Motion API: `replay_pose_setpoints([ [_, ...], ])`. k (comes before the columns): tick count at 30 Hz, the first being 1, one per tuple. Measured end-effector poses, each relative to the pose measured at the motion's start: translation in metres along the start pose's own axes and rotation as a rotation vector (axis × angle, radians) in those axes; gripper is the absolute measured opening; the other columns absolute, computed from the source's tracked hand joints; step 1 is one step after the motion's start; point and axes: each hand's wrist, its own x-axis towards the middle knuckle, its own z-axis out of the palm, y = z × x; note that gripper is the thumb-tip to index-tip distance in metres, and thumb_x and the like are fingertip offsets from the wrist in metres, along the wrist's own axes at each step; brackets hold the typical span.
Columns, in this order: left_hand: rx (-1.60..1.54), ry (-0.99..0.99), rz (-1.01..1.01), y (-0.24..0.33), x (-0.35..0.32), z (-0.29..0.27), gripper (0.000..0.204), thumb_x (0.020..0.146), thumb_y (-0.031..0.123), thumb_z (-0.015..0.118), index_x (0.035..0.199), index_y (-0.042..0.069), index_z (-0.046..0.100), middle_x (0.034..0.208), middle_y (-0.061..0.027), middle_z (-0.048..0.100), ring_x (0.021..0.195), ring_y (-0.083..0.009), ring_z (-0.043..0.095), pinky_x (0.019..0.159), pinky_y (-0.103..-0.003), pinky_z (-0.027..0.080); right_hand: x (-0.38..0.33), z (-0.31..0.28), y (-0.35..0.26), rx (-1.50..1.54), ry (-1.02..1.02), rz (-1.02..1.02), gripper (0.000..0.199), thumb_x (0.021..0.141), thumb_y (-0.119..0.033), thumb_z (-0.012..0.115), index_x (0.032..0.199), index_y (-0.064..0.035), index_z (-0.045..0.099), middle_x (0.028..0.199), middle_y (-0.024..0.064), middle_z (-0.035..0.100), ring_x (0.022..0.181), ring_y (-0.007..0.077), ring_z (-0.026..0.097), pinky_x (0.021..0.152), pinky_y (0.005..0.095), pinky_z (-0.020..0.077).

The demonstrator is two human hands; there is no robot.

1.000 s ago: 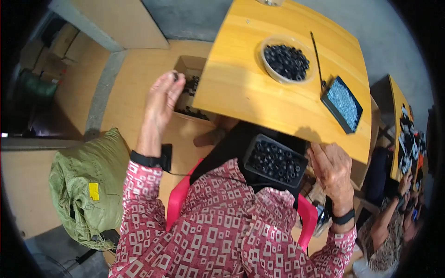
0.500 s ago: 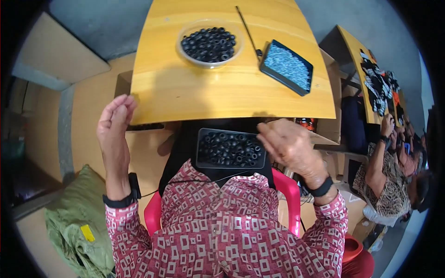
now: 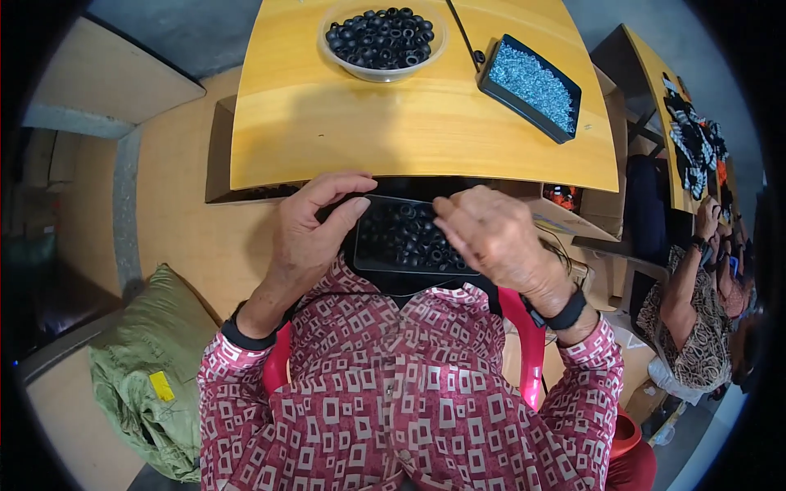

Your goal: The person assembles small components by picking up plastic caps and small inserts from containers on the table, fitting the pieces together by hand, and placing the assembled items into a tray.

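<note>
On my lap sits a dark rectangular tray (image 3: 385, 268) holding many small black ring-shaped pieces (image 3: 408, 237). My left hand (image 3: 315, 225) is at the tray's far left corner, thumb and fingers apart with nothing seen between them. Over the right side of the tray is my right hand (image 3: 495, 241), its fingers drawn together and pointing down-left; anything between the fingertips is hidden. Farther off on the yellow table stand a clear round bowl (image 3: 386, 75) of similar black pieces (image 3: 381, 37) and a black tray (image 3: 524, 112) filled with small shiny bluish pieces (image 3: 532, 86).
A thin black rod (image 3: 463, 29) lies on the yellow table (image 3: 327, 147) beside the bluish pieces. Cardboard boxes (image 3: 589, 213) stand under the table. A green sack (image 3: 155, 352) is on the floor at left. Other people (image 3: 696, 311) sit at another table on the right.
My left hand has moved right, from beside the table edge to the lap tray, and its fingers have spread. My right hand stays over the tray's right side. The view has shifted slightly.
</note>
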Motion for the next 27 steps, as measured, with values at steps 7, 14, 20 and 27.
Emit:
replay_pose_setpoints([
  [7,0.292,-0.053,0.07,0.0,-0.008,0.008,0.025,0.083,-0.002,0.064,0.108,0.001,0.064,0.113,-0.0129,0.06,0.104,-0.0219,0.06,0.089,-0.029,0.046,0.014,0.021,-0.01,-0.13,-0.147,-0.153,0.027,0.071,-0.013,0.061,0.094,-0.0012,0.064,0.086,0.0061,0.053,0.08,0.0186,0.054,0.064,0.0299,0.0432],
  [14,0.447,-0.085,0.131,-0.006,-0.019,0.011,0.03,0.077,-0.003,0.065,0.107,0.004,0.065,0.11,-0.0141,0.061,0.099,-0.0305,0.062,0.082,-0.034,0.05,0.015,0.028,-0.012,-0.121,-0.233,-0.232,0.023,0.07,-0.016,0.06,0.089,-0.0046,0.064,0.093,0.0071,0.052,0.085,0.0186,0.052,0.067,0.0295,0.0404],
  [20,0.623,0.035,0.356,0.004,-0.02,0.016,0.029,0.079,-0.002,0.064,0.108,0.002,0.063,0.105,-0.0139,0.063,0.094,-0.0272,0.064,0.08,-0.033,0.052,0.013,0.014,-0.011,0.145,-0.033,-0.037,0.022,0.071,-0.008,0.067,0.091,0.0011,0.063,0.099,0.0123,0.055,0.084,0.0254,0.055,0.071,0.0349,0.045],
  [27,-0.383,-0.099,-0.19,0.024,-0.009,0.033,0.023,0.088,0.003,0.063,0.111,0.0,0.063,0.101,-0.0055,0.066,0.091,-0.0109,0.062,0.081,-0.024,0.05,0.018,-0.013,-0.023,0.134,0.265,-0.067,0.028,0.065,-0.005,0.071,0.091,0.0026,0.062,0.096,0.0131,0.056,0.082,0.0259,0.057,0.07,0.0362,0.0456],
])
